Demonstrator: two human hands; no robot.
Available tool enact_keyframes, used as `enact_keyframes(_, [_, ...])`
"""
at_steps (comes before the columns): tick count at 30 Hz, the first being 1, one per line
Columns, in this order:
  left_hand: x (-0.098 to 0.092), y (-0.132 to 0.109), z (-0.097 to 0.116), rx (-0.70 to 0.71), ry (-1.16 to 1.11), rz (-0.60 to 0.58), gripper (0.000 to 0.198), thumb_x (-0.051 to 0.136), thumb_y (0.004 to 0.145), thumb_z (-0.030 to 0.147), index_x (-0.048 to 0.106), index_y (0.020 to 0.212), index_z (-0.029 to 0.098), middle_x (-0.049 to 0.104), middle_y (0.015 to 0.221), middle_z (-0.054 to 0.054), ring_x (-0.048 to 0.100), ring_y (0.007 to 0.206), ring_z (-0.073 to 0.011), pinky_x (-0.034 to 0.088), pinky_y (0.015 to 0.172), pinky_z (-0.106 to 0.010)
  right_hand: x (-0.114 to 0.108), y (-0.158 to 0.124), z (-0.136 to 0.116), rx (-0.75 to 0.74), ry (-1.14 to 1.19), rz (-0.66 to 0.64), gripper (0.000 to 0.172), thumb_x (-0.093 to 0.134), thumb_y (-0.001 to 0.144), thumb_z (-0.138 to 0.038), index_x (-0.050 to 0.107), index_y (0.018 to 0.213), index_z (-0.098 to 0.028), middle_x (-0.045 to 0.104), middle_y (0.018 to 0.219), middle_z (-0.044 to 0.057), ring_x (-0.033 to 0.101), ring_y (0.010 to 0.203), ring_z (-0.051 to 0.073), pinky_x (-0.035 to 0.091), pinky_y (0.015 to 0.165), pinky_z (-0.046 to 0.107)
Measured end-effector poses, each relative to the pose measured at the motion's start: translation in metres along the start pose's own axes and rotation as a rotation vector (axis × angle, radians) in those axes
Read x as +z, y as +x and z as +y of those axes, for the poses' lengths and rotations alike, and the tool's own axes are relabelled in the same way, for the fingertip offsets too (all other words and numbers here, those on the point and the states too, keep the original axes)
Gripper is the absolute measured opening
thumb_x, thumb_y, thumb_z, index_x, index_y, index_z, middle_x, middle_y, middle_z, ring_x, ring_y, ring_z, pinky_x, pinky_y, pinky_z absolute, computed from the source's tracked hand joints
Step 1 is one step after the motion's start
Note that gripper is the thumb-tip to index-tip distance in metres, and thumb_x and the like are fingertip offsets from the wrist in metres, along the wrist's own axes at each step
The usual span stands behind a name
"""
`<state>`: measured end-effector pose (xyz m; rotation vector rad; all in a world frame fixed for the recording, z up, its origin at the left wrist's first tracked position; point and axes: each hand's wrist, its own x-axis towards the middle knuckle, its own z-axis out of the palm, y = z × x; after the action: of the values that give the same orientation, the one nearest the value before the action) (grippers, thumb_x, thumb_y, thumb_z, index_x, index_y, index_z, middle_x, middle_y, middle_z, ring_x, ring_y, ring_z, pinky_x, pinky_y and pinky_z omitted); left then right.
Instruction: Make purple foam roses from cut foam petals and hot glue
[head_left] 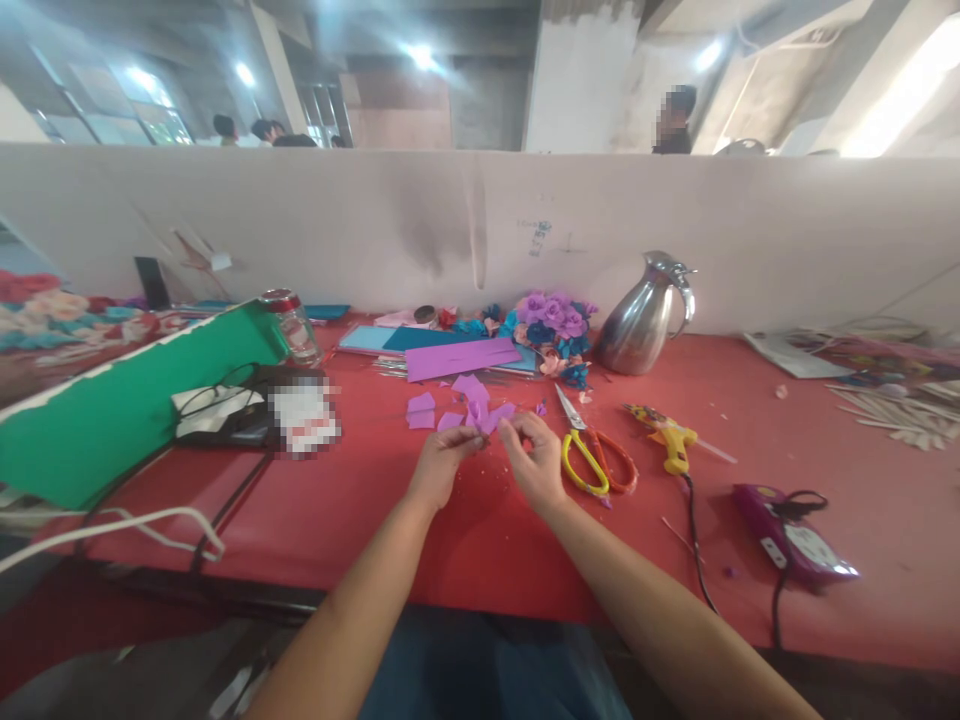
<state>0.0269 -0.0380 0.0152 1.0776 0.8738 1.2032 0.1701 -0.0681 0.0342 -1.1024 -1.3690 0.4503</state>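
At the middle of the red table, my left hand (447, 462) pinches the base of a small purple paper flower (477, 414). The fingers of my right hand (535, 462) are closed on a purple petal (498, 413) at the flower's right side; whether it is joined to the flower I cannot tell. Loose purple paper pieces (421, 410) lie just beyond my left hand. Right of my right hand rest scissors (587, 455) with a yellow and an orange handle, blades pointing away. Behind the pieces, a purple paper strip (461, 359) lies over blue sheets (367, 338).
A yellow glue gun (675, 446) and a purple box with a cable (795, 535) lie to the right. Behind stand a steel jug (643, 318), a bunch of paper flowers (553, 318) and a red-lidded glass jar (294, 330). A green board (150, 400) rises at the left.
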Motion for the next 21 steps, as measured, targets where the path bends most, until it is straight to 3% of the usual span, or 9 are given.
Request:
enact_keyframes(3, [-0.001,0.0,0.0,-0.005,0.007,-0.003,0.014,0.08,0.059,0.028,0.073,0.067,0.018,0.069,0.07,-0.002,0.058,0.071,-0.0146,0.041,0.078,-0.029,-0.004,0.002,-0.004,-0.018,-0.012,0.055,0.027,0.048,0.09,-0.04,0.061,0.077,-0.021,0.056,0.074,0.003,0.048,0.064,0.015,0.041,0.063,0.029])
enact_keyframes(5, [-0.001,0.001,0.0,-0.005,0.018,-0.008,0.015,0.079,0.059,0.028,0.073,0.067,0.017,0.068,0.069,-0.002,0.058,0.071,-0.0145,0.041,0.078,-0.029,-0.004,0.004,-0.002,-0.038,-0.033,-0.043,0.023,0.049,0.089,-0.039,0.063,0.096,-0.022,0.061,0.094,0.006,0.053,0.072,0.016,0.043,0.066,0.029])
enact_keyframes(7, [-0.002,0.002,0.001,0.02,0.011,0.035,0.016,0.079,0.059,0.028,0.071,0.067,0.017,0.067,0.068,-0.001,0.057,0.07,-0.0139,0.041,0.077,-0.028,-0.003,0.006,0.004,-0.014,-0.103,-0.16,0.024,0.047,0.089,-0.038,0.064,0.095,-0.023,0.063,0.093,0.006,0.055,0.071,0.017,0.042,0.065,0.028])
enact_keyframes(11, [-0.012,0.01,0.006,0.198,-0.143,0.377,0.023,0.08,0.057,0.029,0.066,0.072,0.018,0.062,0.069,0.002,0.054,0.068,-0.0099,0.04,0.073,-0.024,-0.008,0.012,0.019,0.106,-0.316,-0.138,0.029,0.042,0.089,-0.036,0.064,0.078,-0.022,0.062,0.066,0.001,0.052,0.06,0.016,0.036,0.059,0.026])
enact_keyframes(13, [-0.02,0.016,0.007,0.328,-0.227,0.555,0.03,0.081,0.054,0.03,0.064,0.075,0.018,0.061,0.071,0.003,0.053,0.069,-0.0086,0.04,0.073,-0.023,-0.013,0.015,0.022,0.144,-0.412,-0.091,0.03,0.04,0.09,-0.034,0.065,0.081,-0.021,0.063,0.069,0.002,0.053,0.063,0.017,0.035,0.06,0.026])
enact_keyframes(15, [-0.027,0.02,0.007,0.401,-0.262,0.644,0.033,0.081,0.052,0.031,0.063,0.076,0.017,0.061,0.072,0.003,0.053,0.069,-0.0081,0.04,0.072,-0.022,-0.018,0.016,0.022,0.143,-0.561,-0.073,0.027,0.043,0.088,-0.03,0.068,0.088,-0.021,0.066,0.082,0.005,0.055,0.076,0.019,0.037,0.067,0.028])
enact_keyframes(18, [-0.03,0.021,0.007,0.376,-0.27,0.649,0.035,0.081,0.052,0.032,0.061,0.075,0.017,0.059,0.071,0.004,0.053,0.067,-0.0076,0.041,0.07,-0.022,-0.015,0.014,0.016,0.081,-0.79,-0.121,0.029,0.053,0.082,-0.025,0.068,0.106,-0.022,0.063,0.112,0.009,0.049,0.104,0.027,0.035,0.081,0.035])
enact_keyframes(21, [-0.027,0.019,0.006,0.296,-0.275,0.569,0.034,0.08,0.052,0.032,0.058,0.073,0.017,0.058,0.07,0.004,0.054,0.065,-0.0083,0.043,0.07,-0.024,0.001,0.012,0.008,0.07,-0.81,-0.326,0.029,0.056,0.08,-0.027,0.07,0.106,-0.027,0.06,0.119,0.008,0.043,0.111,0.03,0.033,0.084,0.038])
